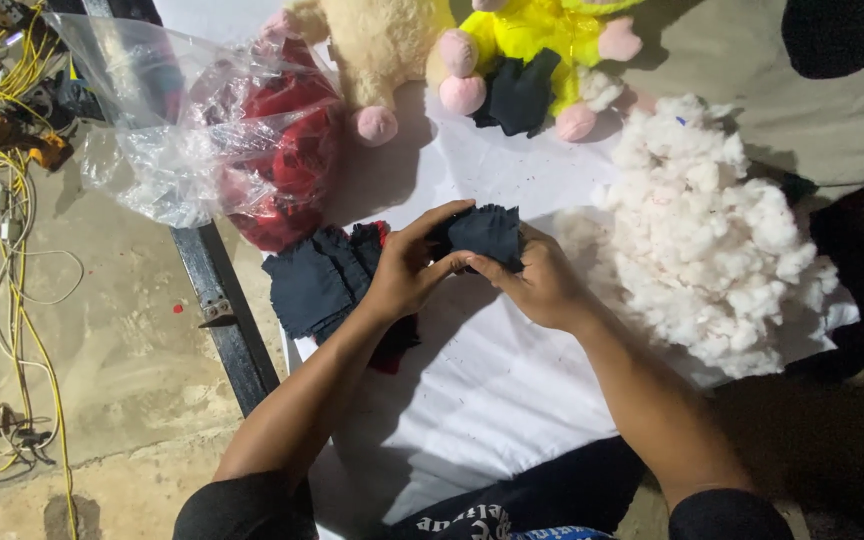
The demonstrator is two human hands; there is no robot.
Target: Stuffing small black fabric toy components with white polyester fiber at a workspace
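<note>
Between my two sets of fingertips, near the middle of the white cloth-covered table (492, 400), sits the small dark navy piece of gathered fabric (482, 235), and I read both hands as closed on it in narrow pinches rather than spread. My left hand (407, 270) has its thumb lying along the lower edge of the piece and its fingers (442, 213) curled over the top edge; my right hand (542, 285) meets it from the other side, thumb tip pressed to the same lower edge, the other fingers hidden behind the cloth, so I cannot tell how they are set. I judge the step in hand to be the working of this one piece, folding or turning its edge between opposed thumbs. The next move seems to me to call for a firm, even pinch from both sides, since so limp a scrap would slip or unfold if either thumb eased. Just left of my left wrist lies a loose heap of dark navy fabric pieces (317, 285), with a bit of red cloth showing beneath it. Farther left, at the table edge, a clear plastic bag holding red fabric (252, 150) sags. To the right, near my right hand but apart from it, is a large mound of white fluffy stuffing (712, 230). Beyond, at the far edge, rest a cream plush toy (377, 45) and a yellow plush toy with pink feet (537, 40).
</note>
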